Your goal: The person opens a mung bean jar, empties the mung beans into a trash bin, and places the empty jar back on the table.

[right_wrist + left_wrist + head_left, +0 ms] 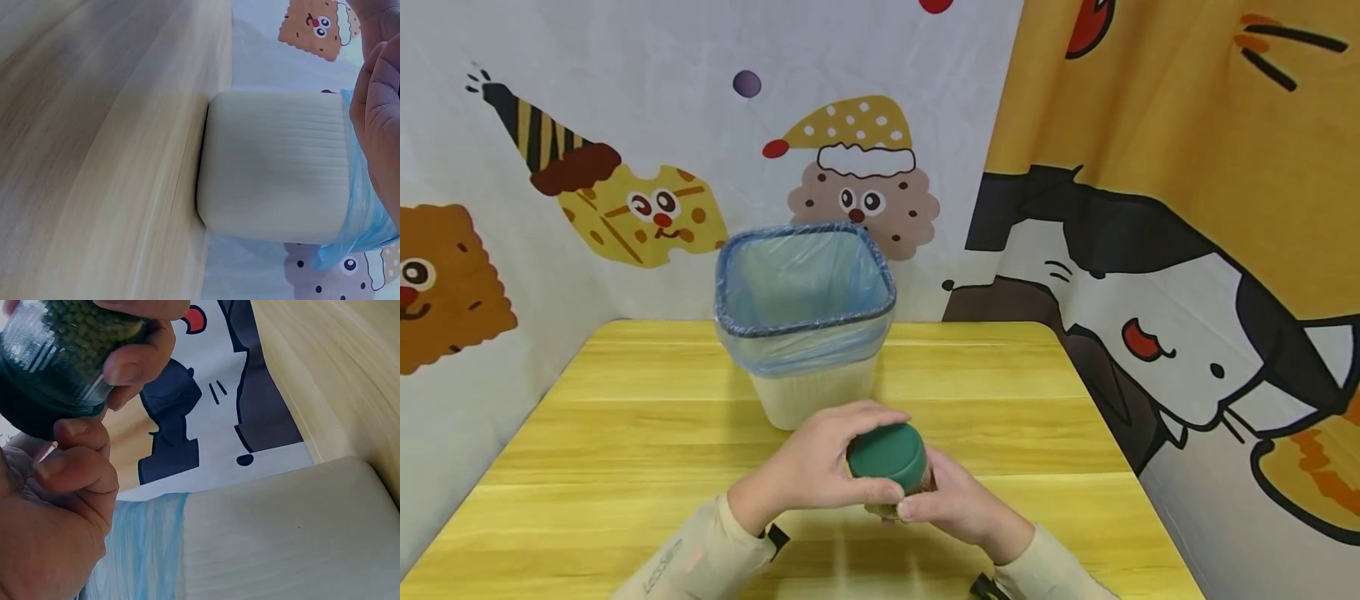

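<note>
Both hands are on a clear jar (78, 340) with a dark green lid (887, 457), held up over the table in front of the bin. Small green beans (84, 328) show through its wall in the left wrist view. My left hand (816, 465) grips the lid from the left, thumb along the near side and fingers at the far side. On the right, my right hand (966, 504) holds the jar's body below the lid. Only part of a hand shows at the right edge of the right wrist view, where the jar is hidden.
A cream bin (820, 396) lined with a blue plastic bag (808, 357) stands at the table's back, just beyond the hands. The wooden table (647, 417) reaches a cartoon-printed cloth (662, 50) behind and at the sides.
</note>
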Demonstrator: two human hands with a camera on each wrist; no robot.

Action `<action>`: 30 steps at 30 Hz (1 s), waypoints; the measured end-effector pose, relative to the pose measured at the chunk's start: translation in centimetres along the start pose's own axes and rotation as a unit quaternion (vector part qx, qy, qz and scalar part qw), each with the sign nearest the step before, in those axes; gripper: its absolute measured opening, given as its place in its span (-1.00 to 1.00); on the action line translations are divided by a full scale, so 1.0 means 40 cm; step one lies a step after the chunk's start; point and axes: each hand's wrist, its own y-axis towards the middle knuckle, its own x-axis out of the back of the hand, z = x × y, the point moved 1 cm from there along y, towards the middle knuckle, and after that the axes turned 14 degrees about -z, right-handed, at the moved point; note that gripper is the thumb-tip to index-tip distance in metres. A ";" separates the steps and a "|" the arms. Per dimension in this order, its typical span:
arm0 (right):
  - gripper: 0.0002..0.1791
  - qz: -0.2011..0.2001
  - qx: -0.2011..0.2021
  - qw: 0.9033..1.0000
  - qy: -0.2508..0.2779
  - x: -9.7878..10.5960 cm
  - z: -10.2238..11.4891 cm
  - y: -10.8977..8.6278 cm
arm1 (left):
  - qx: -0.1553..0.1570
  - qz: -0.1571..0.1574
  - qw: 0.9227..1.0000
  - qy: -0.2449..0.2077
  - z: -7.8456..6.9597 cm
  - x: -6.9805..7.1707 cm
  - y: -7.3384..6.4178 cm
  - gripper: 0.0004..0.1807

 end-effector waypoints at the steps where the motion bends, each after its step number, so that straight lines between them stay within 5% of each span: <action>1: -0.52 0.004 0.002 1.000 -0.003 0.000 -0.001 0.002 | -0.009 0.000 1.000 0.011 -0.001 -0.003 0.003 -0.21; 6: -0.61 0.008 0.031 0.998 -0.048 -0.002 -0.004 0.011 | -0.046 -0.018 0.998 0.030 -0.009 -0.022 0.014 -0.32; 12: -0.44 -0.039 0.051 0.994 -0.090 -0.002 -0.003 0.007 | -0.071 -0.042 0.995 0.053 -0.017 -0.038 0.019 -0.34; 30: -0.36 -0.086 0.068 0.987 -0.118 0.002 -0.022 -0.004 | -0.059 -0.046 0.995 0.073 -0.022 -0.055 0.023 -0.37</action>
